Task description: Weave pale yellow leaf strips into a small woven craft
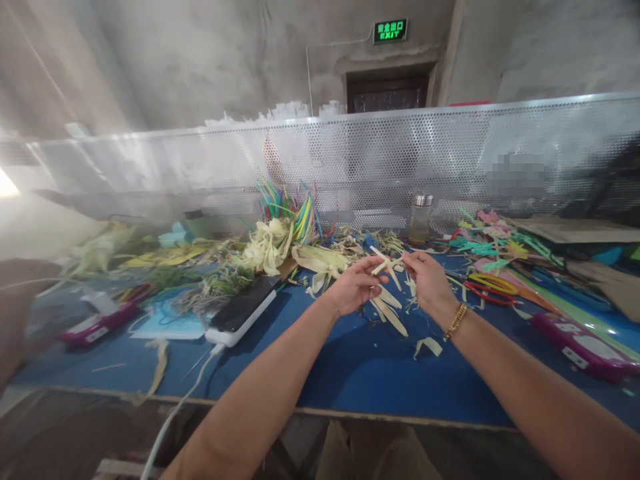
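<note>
A small crossed piece of pale corn husk strips [392,265] is held up above the blue table, between my two hands. My left hand [357,288] pinches it from the left, with the lower fingers curled. From the right, the thumb and fingers of my right hand [424,277] close on its other end; a gold bracelet circles that wrist. Below the hands lie cut husk strips [389,313] and a curled scrap [429,347]. A long pale husk [320,259] lies just beyond my left hand.
A phone [245,303] rests on a white power bank with a cable running off the table. Scissors [493,288] and a purple device [585,345] are at right. A glass bottle [421,220] and colourful stems [287,203] stand by the perforated metal screen [350,153]. A blurred person is at far left.
</note>
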### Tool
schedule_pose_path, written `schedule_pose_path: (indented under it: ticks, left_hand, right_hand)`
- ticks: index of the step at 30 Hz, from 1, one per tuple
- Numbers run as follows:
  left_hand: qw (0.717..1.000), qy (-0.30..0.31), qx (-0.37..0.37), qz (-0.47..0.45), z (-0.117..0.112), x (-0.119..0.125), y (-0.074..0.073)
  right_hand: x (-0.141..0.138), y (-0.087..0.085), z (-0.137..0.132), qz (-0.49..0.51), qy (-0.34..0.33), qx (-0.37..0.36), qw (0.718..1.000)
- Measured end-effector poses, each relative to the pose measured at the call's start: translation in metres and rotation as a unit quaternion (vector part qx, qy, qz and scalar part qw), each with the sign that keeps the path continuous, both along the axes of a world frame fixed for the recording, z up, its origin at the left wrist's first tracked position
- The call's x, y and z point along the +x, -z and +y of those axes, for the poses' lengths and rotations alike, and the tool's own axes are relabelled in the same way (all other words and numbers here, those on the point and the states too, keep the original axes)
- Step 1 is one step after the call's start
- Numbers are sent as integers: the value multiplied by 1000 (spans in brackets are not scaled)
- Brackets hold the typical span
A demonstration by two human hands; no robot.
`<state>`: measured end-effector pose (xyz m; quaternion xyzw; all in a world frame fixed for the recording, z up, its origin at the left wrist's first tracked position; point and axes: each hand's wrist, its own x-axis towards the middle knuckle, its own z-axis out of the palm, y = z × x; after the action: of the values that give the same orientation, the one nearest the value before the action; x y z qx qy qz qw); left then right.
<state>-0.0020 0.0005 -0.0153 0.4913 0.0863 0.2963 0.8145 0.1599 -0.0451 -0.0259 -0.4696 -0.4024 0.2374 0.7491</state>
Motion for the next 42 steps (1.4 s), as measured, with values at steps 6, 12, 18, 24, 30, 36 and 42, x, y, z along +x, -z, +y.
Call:
schedule_pose_path:
  ticks: [6, 12, 18, 24, 30, 36, 42]
  left_hand:
    - [989, -133, 37, 54, 1, 7, 6]
    - [987, -73, 79, 119, 0, 6, 7]
    - [985, -93, 74, 125, 0, 10, 13]
    - [985, -93, 59, 134, -5, 12, 7]
    - [987, -80, 39, 132, -9, 9, 2]
    - [999, -9, -27, 30, -3, 3, 3]
    - [996, -92, 19, 1, 1, 7, 6]
  right_hand:
    - [-1, 3, 0, -6, -81, -26, 996]
    - [-1, -4, -5, -77, -129, -75, 986]
    - [-10, -4, -9, -123, -125, -59, 983]
    - [-15, -3, -7, -88, -66, -37, 993]
    - [-14, -1, -5, -60, -45, -5, 997]
    - [1, -2, 1, -3, -23, 27, 999]
    - [1, -6, -2, 1, -60, 33, 998]
